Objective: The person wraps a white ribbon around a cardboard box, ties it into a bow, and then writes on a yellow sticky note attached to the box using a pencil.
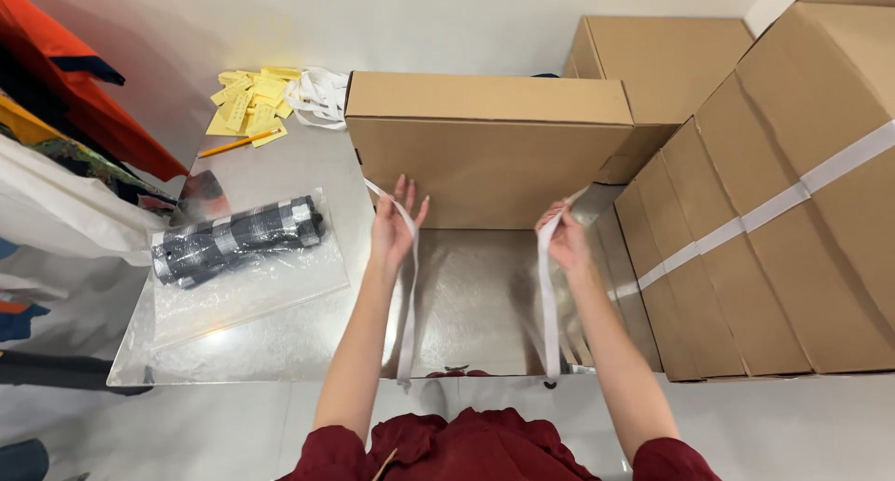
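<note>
Your left hand (393, 227) rests against the front face of the flat cardboard box (489, 145), fingers spread and pointing to 12 o'clock. A white strap (407, 299) runs across its palm side, held under the thumb as far as can be seen, and hangs down past the near edge of the worktop (280, 346). Your right hand (564, 239) is closed in a pinch on a second white strap (548, 304), which also hangs toward 6 o'clock and ends at the near edge. Both straps rise toward the lower corners of the box front.

The box stands at 12 o'clock on the reflective metal worktop. Its front face meets the surface in a straight edge just beyond your fingertips. Between your two forearms the worktop is bare, from the box front to the near edge.

At 3 o'clock a row of large cartons (774, 239), banded with white tape, stands close beside your right forearm; room on that side is narrow. A further carton (667, 57) stands behind the box at 1 o'clock.

At 9 o'clock a clear plastic bag (247, 276) holding a rolled dark checked fabric (238, 239) lies flat, near your left forearm but apart from it. At 11 o'clock lie yellow paper tags (250, 103), a pencil (233, 145) and a bundle of white straps (319, 97), well apart from your hands.
</note>
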